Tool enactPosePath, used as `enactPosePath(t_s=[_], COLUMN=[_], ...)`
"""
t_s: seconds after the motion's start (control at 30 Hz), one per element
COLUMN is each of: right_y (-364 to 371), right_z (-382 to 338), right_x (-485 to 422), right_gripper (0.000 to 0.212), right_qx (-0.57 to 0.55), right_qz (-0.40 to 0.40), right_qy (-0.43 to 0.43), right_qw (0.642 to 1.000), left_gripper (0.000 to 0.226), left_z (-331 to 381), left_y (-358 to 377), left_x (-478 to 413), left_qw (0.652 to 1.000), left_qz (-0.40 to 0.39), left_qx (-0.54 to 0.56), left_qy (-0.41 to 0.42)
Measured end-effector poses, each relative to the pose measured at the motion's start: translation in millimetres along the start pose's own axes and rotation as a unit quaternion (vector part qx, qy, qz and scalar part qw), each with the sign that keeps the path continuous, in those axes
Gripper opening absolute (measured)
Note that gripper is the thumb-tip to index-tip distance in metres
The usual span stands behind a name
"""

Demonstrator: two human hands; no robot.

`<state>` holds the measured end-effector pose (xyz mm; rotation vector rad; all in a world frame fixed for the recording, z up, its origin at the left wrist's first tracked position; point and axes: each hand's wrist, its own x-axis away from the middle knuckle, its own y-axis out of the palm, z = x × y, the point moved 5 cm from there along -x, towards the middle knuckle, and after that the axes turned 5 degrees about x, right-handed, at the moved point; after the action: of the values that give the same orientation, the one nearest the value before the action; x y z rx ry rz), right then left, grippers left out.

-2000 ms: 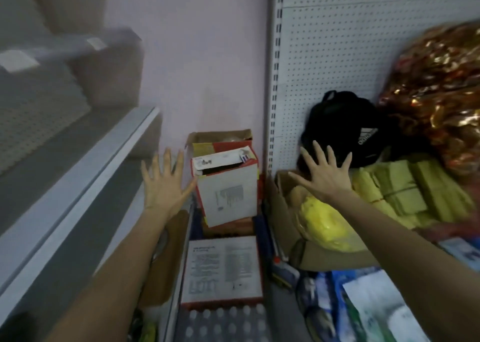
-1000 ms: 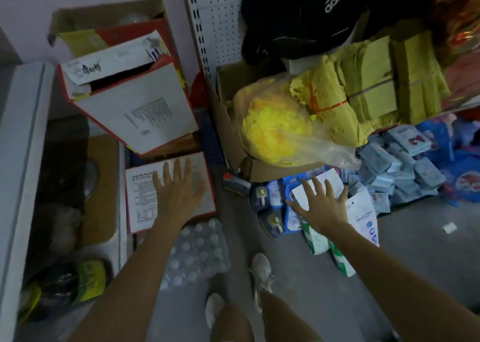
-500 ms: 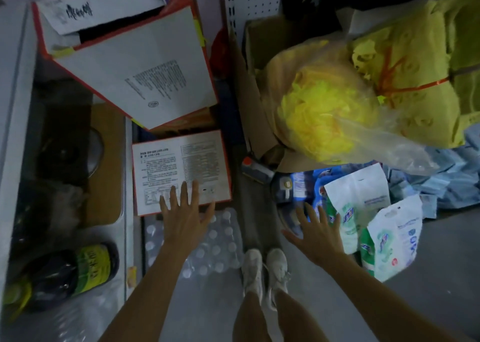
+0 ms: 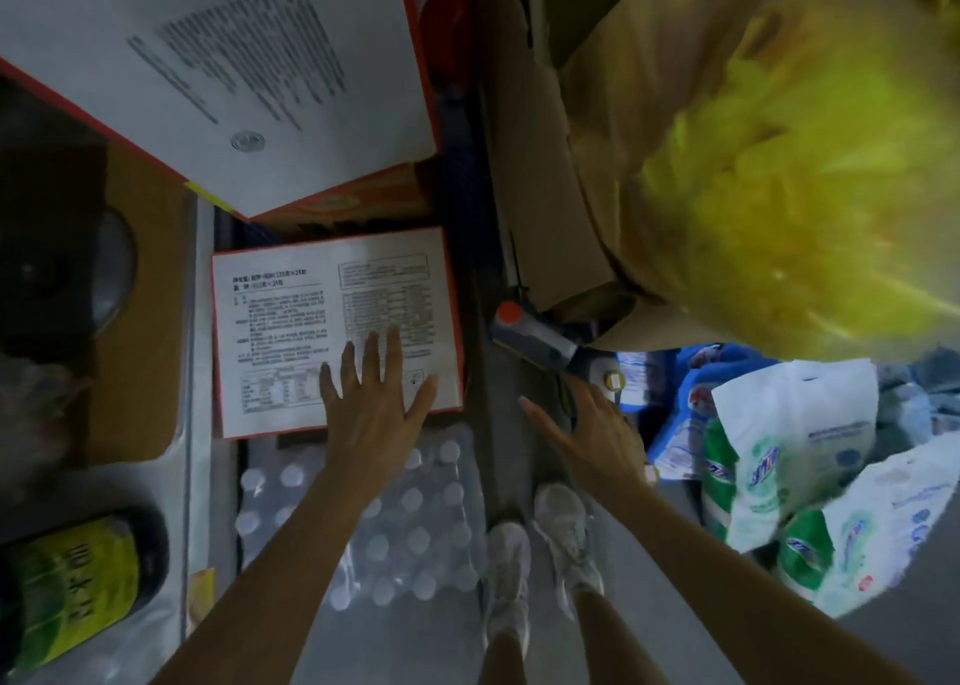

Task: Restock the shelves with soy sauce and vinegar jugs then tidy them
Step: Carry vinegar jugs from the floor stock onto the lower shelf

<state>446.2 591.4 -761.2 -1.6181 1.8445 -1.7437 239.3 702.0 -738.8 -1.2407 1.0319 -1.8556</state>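
Head view

Left hand: fingers straight and spread, holding nothing, over the near edge of the printed carton. I cannot tell whether it touches.

Right hand: fingers straight and loosely fanned, holding nothing, above the floor. Its fingertips are lost against dark clutter.

Dark jug: lower left, lying on its side, well apart from both hands. The frame edge cuts off its cap end. Its yellow-green label is too blurred to tell soy sauce from vinegar.

Bottled-water pack: partly covered by my left forearm.

Yellow bag: upper right, smeared and cut off.
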Motion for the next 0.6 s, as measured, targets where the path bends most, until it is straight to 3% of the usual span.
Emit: enactPosePath(t_s=[0.2,0.5,0.6], right_y=[52.9,117.6,124.5], right_z=[15.9,39.3,44.1], right_x=[-81.8,-166.9,-184.8], right_gripper=[0.070,0.071,0.062], right_qx=[-0.120,-0.059,-0.098], right_qz=[0.034,0.103,0.123], right_qy=[0.023,0.008,0.022], right_qw=[0.992,0.993,0.987], left_gripper=[0.093,0.080,0.079], left_z=[4.9,-18.8,-24.1], left_y=[61.4,143.7,165.5], left_x=[-34.2,-48.0,-47.5], left_qw=[0.999,0.999,0.998], left_qz=[0.018,0.012,-0.005], left_qx=[0.038,0.046,0.060], left_qy=[0.012,0.002,0.000])
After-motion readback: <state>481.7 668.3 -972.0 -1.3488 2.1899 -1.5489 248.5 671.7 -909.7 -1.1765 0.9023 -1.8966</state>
